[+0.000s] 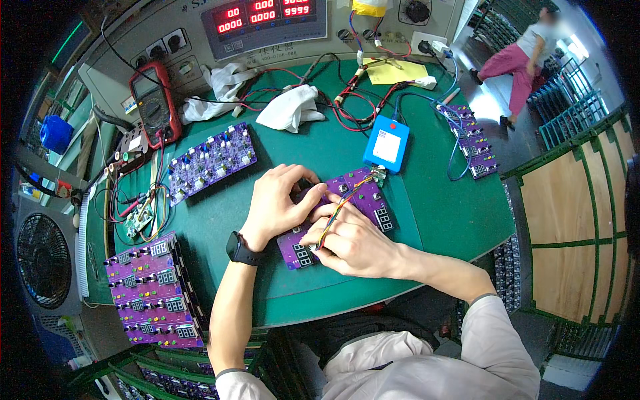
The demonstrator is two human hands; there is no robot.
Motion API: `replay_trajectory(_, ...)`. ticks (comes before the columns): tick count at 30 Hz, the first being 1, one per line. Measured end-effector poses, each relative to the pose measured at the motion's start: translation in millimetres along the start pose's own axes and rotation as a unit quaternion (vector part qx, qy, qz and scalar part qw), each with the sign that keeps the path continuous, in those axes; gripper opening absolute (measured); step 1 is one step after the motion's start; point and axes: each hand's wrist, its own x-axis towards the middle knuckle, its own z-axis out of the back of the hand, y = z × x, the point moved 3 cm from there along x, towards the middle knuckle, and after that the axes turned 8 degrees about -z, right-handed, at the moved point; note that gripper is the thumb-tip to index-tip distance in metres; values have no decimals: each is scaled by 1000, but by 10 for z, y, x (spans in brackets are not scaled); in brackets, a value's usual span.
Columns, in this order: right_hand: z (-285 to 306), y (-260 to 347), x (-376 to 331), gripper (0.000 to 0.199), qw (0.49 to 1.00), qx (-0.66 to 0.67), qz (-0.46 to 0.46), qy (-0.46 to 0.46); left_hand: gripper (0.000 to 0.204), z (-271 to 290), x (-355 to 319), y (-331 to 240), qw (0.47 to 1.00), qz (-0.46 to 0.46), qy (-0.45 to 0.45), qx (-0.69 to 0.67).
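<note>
A purple circuit board panel (371,205) with small digit displays lies on the green mat in front of me. My left hand (283,205), a dark watch on its wrist, curls over the panel's left part, the thumb pressed toward the middle. Bent over the near part is my right hand (350,241), its fingers pinching the end of a multicoloured wire cable (346,197). The cable crosses the panel to a blue box (387,145) with a red button. The fingers hide most of the cable's plug; I cannot tell whether it touches the board.
Boards stand stacked (150,293) at the left edge; another board (212,163) lies behind my left hand. A red multimeter (155,103), white cloths (291,109) and loose leads line the back, below a power supply (267,30). More boards (472,143) lie right. A person (527,60) is beyond.
</note>
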Motion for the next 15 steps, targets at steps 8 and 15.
replay_trajectory(8,12,3,8,23,1000,0,0,5,22,1,9,-9,1000,7,4,-2)
replay_trajectory(15,5,6,10,22,1000,-4,2,2,23,0,3,-1,1000,3,2,-4)
